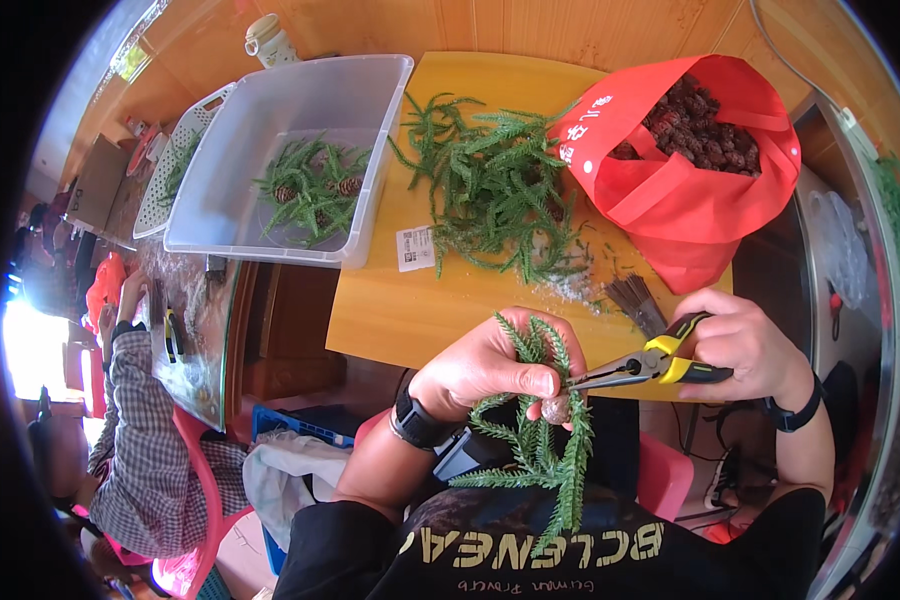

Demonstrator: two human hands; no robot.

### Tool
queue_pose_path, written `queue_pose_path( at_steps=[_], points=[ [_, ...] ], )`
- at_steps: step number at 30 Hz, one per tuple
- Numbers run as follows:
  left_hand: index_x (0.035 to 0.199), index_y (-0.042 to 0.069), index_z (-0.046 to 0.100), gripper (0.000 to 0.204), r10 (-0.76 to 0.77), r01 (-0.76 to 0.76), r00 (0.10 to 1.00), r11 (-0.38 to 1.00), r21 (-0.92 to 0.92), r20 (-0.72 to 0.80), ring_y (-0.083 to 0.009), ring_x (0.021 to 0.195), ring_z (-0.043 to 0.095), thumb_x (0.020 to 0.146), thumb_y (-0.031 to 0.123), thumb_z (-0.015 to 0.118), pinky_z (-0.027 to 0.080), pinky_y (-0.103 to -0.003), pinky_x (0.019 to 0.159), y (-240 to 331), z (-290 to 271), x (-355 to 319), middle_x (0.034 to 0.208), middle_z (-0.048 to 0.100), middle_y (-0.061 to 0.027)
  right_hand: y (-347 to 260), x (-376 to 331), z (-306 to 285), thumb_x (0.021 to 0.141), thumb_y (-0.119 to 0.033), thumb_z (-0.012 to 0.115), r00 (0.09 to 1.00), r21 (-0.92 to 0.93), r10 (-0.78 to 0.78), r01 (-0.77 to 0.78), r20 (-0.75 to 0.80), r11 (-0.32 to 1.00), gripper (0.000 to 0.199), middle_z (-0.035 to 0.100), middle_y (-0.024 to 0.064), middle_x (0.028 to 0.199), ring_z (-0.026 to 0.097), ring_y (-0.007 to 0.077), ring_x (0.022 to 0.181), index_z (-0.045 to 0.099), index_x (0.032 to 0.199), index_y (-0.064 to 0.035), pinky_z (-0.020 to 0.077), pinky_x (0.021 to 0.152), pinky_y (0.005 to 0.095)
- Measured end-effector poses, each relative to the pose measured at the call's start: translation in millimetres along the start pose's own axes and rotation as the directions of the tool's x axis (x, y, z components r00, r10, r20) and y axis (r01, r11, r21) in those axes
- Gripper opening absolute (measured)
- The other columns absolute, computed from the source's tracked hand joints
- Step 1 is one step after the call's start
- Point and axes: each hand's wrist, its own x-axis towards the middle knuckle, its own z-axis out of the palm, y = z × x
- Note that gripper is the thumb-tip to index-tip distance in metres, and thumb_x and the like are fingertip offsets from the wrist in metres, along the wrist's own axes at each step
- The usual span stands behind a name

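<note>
My left hand (490, 368) pinches an artificial pine sprig (573, 465) close to my chest, its green branches spreading above and below the fingers. A small brownish cone (554, 409) sits against the sprig just under my thumb. Needle-nose pliers (658, 362) with black and yellow handles are gripped in my right hand (755, 345). Their jaws point left and reach the sprig's middle beside my left thumb. What lies between the jaw tips is too small to make out.
On the yellow table (380, 320) lie a heap of green sprigs (500, 190) and a bundle of thin brown sticks (635, 303). A clear bin (200, 225) holds finished-looking sprigs with cones. A red bag (685, 225) is full of dark pine cones (700, 125). At left, a person in a checked sleeve (145, 430) sits by other pliers (173, 335).
</note>
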Motion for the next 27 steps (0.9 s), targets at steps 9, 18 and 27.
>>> queue_pose_path(
  at_steps=[9,18,27],
  points=[
    [0.083,-0.004,0.057,0.030,0.075,-0.071,0.995,0.996,0.060,-0.062,-0.0148,0.054,0.055,0.075,0.020,0.074,0.043,-0.023,0.045,-4,1,0,0.078,0.061,-0.0187,-3,-11,0,0.065,-0.018,0.077,0.999,0.043,0.043,-0.045,0.032,0.998,0.034,0.046,0.0073,0.060,0.057,0.0302,0.077,0.048,0.060,-0.0024,0.0492,0.069,0.0360],
    [0.085,-0.001,0.061,0.022,0.490,-0.281,0.857,0.702,0.655,-0.157,-0.0164,0.075,0.059,0.072,0.009,0.075,0.047,-0.027,0.066,-3,13,0,0.083,0.061,-0.0098,-1,-25,11,0.065,-0.027,0.075,0.985,0.207,0.152,-0.132,-0.080,0.969,0.033,0.059,0.0105,0.074,0.058,0.0376,0.085,0.060,0.073,0.0010,0.0474,0.072,0.0402],
    [0.083,0.003,0.063,0.023,0.728,-0.250,0.686,0.243,0.937,-0.006,-0.0188,0.076,0.059,0.066,0.007,0.078,0.045,-0.028,0.069,-1,18,1,0.082,0.064,-0.0075,-26,-27,21,0.065,-0.028,0.073,0.935,0.068,0.254,-0.245,-0.245,0.967,0.034,0.060,0.0123,0.075,0.058,0.0376,0.083,0.059,0.070,0.0020,0.0476,0.072,0.0404]
  ],
)
